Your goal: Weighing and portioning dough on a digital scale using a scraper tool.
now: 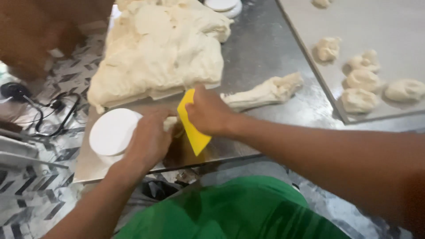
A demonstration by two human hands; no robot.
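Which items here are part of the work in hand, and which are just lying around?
In use: right hand gripping yellow scraper; left hand on a small dough piece; dough strip; large dough mass; tray of dough portions.

Lying about: white round container; black cable.

On the steel tabletop (261, 53), the right hand (208, 113) grips a flat yellow plastic scraper (193, 128) against a long strip of pale dough (261, 93), while the left hand (148, 139) pinches its near end beside a round white scale (110, 132); a large dough mass (159, 53) lies behind, small dough lumps (363, 79) on a grey tray (380, 22)
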